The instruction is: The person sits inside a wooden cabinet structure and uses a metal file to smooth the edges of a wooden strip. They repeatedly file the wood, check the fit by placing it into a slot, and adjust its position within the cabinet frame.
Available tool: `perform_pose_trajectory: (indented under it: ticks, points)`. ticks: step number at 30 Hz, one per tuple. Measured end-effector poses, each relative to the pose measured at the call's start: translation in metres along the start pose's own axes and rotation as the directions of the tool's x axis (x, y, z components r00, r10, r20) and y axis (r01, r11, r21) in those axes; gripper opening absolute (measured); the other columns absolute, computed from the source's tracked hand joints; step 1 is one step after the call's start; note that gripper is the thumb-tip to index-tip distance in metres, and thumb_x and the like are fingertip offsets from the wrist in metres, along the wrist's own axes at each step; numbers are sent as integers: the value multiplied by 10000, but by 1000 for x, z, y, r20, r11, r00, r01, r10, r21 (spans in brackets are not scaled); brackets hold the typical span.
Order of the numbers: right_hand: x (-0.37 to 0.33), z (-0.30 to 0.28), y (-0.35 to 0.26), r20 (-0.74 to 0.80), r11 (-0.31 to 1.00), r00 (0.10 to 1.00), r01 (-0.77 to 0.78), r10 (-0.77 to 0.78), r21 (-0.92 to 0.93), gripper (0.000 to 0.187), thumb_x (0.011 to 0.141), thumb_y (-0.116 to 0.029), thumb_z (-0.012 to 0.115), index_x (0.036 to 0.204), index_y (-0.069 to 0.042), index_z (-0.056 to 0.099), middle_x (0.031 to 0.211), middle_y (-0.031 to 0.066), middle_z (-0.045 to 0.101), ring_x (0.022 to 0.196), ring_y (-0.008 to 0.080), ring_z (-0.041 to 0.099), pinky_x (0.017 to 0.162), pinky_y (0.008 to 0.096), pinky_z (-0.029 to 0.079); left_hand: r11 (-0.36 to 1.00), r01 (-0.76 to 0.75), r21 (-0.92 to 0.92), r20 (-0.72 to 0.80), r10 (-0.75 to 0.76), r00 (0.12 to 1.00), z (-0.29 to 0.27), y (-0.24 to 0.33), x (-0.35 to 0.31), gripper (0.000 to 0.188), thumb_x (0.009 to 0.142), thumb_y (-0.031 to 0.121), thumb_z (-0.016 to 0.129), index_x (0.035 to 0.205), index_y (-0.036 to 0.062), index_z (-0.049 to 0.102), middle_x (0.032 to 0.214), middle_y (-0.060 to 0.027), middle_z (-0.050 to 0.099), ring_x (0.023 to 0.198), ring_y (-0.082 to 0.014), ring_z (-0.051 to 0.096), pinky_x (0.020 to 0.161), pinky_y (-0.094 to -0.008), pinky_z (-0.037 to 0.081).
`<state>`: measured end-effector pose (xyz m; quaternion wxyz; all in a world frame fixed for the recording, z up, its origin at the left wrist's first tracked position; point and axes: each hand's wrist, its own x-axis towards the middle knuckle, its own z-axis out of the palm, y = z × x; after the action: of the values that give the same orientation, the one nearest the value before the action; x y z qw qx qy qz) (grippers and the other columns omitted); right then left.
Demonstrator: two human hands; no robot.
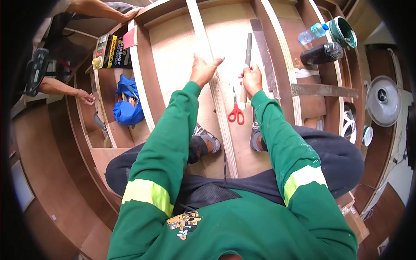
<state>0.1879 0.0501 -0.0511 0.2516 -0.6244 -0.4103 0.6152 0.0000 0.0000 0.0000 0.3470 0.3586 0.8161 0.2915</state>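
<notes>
My right hand is closed around the tan handle of a long grey file, whose blade points away from me. My left hand is beside the pale wooden divider edge, its thumb stretched out to the right and its fingers apart; nothing shows in it. Whether the palm rests on the edge, I cannot tell. A pair of scissors with red handles lies on the plywood panel just below my right hand, blades pointing away from me.
Wooden dividers surround my feet. To the left are an adhesive can and a blue bag; another person's hand is beyond. A water bottle, a black flask, a green tub and a metal strip are on the right.
</notes>
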Motion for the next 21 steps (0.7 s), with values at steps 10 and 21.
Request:
perform_pose_trajectory:
  ticks: [10,21]
  points:
    - [43,-8,0,46,855,987,159,-157,-494,402,950,-194,521,1258,64,531,1216,344,639,1188,485,605,1043,516,463,998,46,50,324,-60,944,3,5,4,903,931,273,639,1393,-173,4,1208,-418,586,1103,-441,661,981,-412,539]
    - [48,-21,24,-31,900,999,19,-36,-436,507,867,-426,735,987,53,617,831,211,671,772,327,684,690,429,552,974,174,-143,431,-97,897,-31,-4,-25,1158,942,529,689,1573,-104,-48,1637,-355,138,1519,-400,257,1227,-434,279]
